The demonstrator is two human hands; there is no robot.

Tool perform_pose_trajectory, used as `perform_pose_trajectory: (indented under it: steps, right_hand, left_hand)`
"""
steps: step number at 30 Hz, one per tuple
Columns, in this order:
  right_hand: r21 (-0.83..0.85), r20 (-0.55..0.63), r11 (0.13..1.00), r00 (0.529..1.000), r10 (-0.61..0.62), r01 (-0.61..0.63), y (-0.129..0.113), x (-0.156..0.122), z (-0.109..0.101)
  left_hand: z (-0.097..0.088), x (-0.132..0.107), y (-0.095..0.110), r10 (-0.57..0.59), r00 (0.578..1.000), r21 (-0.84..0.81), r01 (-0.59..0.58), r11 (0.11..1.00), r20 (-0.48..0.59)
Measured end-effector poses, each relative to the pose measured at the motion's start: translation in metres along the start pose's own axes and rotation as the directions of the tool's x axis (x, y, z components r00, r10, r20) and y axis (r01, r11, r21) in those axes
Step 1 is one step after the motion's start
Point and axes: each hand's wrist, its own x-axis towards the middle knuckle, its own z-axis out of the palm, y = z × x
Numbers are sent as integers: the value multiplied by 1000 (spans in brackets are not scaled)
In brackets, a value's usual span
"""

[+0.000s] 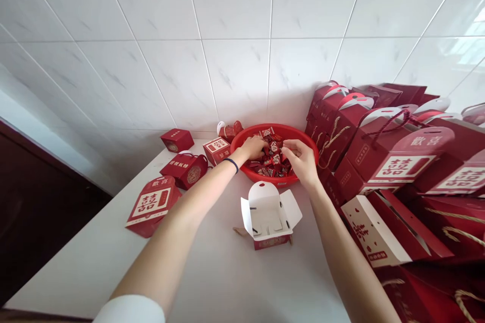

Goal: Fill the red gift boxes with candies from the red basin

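Both hands reach into the basin [242,137] at the far side of the surface [212,277]; the open box [270,217] stands just short of it, between the forearms, flaps up. The left hand [253,147] and right hand [302,158] are half-curled, fingertips among the candies [272,161]. Whether either grips one I cannot tell.

A wall of large glossy white tiles with faint grey veining and thin grey joints [235,60] fills the upper view and meets a plain white table [212,277] below. At the left edge lies a dark brown surface [34,202], possibly floor or a door. A bright patch of reflected light [468,43] shines on the upper-right tiles.
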Motion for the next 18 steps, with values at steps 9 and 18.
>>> perform_pose_trajectory:
  steps: [9, 18]
  right_hand:
    - [144, -66, 976, 983, 172, -161, 32, 37, 1]
    - [299, 32, 936, 982, 186, -187, 25, 31, 2]
  left_hand:
    - [-1, 17, -9, -20, 988, -436, -50, 898, -155]
    - [-10, 2, 9, 90, 992, -752, -123, 647, -85]
